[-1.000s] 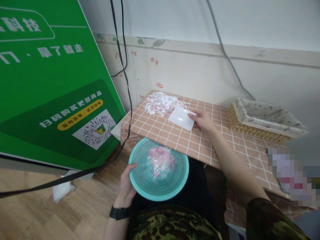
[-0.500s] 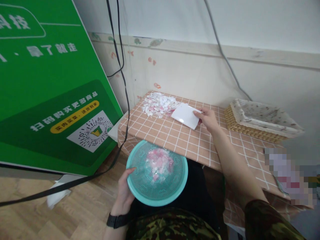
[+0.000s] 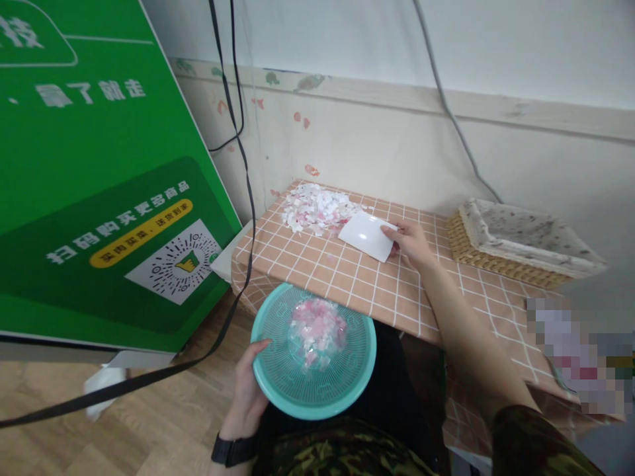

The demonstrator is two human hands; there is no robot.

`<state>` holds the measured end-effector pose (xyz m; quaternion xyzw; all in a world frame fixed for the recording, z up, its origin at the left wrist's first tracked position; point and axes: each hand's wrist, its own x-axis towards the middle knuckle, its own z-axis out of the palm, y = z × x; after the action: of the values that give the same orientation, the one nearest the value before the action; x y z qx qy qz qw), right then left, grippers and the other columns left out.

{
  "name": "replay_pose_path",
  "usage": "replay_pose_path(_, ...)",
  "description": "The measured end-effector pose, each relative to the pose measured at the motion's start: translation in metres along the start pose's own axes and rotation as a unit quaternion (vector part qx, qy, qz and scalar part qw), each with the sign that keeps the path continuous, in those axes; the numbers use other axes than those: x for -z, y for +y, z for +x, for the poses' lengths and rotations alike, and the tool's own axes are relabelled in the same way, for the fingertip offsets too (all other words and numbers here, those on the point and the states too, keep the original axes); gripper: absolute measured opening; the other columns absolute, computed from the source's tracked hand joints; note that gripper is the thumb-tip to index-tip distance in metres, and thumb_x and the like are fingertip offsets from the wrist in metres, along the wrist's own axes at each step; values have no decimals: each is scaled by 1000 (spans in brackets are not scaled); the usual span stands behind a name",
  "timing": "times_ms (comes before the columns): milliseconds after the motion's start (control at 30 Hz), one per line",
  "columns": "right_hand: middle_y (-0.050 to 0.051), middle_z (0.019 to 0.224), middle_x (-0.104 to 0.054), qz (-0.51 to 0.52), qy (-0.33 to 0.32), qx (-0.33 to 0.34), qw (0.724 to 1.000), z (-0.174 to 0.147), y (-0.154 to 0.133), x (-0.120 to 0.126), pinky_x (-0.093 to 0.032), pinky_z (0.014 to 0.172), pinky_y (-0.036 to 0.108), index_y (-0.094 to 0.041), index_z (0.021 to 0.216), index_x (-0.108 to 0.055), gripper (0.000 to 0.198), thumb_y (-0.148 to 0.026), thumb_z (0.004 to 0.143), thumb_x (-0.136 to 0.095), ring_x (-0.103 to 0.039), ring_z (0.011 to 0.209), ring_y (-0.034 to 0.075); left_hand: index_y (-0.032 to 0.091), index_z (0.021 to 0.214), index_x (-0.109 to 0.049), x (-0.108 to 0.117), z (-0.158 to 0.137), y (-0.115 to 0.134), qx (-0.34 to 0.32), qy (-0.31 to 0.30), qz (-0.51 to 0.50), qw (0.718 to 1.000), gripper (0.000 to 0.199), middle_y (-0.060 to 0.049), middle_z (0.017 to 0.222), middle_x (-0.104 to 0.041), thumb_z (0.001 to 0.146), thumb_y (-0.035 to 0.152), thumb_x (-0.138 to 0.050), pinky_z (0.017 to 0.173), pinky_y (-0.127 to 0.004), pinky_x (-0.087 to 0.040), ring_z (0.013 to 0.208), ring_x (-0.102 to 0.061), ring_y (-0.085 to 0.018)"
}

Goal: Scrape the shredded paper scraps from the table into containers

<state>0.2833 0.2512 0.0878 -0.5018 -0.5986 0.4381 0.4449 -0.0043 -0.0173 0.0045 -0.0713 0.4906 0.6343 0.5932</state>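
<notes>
Tablecloth (image 3: pixel 297 252) under scraps (image 3: pixel 317 207), green panel (image 3: pixel 94 139) nearby, left grip (image 3: pixel 251 382) clamped on colander (image 3: pixel 320 411), right grip (image 3: pixel 413 243) on white card (image 3: pixel 366 237).

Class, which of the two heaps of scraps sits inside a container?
The lower heap, inside the turquoise basket that the left hand grips by its rim; the upper heap lies on the checked tablecloth.

white card (image 3: pixel 368 237), glossy, beside scrap pile (image 3: pixel 317 207) | teal colander (image 3: pixel 342 383), holding pink-white scraps (image 3: pixel 317 328)
</notes>
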Motion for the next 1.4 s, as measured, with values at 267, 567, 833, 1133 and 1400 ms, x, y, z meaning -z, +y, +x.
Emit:
replay_pose_path(267,0,54,-59,13,-42,-16,999,1,0,1,-42,32,22,-13,91,-65,42,-46,66,-74,-49,38,11,11,71,-71,-2,0,1,2,-10,5,1000,9,-6,66,-74,64,17,-70,56,-30,-55,55,-66,-19)
replay_pose_path(567,-3,49,-54,-5,-33,-16,999,-2,5,-6,-35,30,19,-15,92,-63,40,-48,70,-70,-44,34,9,10,73,-71,1,2,-1,-1,-22,8,1000,12,-6,69,-74,64,17,-71,58,-31,-56,58,-67,-20)
replay_pose_path(833,0,55,-58,-30,-51,16,998,-8,6,-24,-38,33,22,-16,100,-63,46,-54,75,-65,-48,37,11,10,71,-71,-2,2,1,5,-13,10,1000,10,-6,64,-72,64,16,-70,55,-29,-54,54,-65,-18)
replay_pose_path(1133,1,61,-62,-40,-196,19,980,-34,-10,-51,-44,37,21,-16,92,-61,41,-55,78,-63,-55,43,11,9,77,-72,-2,4,8,24,-28,13,999,13,-9,72,-75,67,18,-69,61,-34,-57,62,-68,-22)
replay_pose_path(1400,0,61,-63,-33,-242,-8,970,-39,-15,-52,-45,38,21,-18,90,-61,37,-52,76,-66,-56,44,11,9,73,-71,-5,4,18,14,-30,17,999,8,-8,65,-73,67,14,-69,56,-30,-55,55,-66,-20)
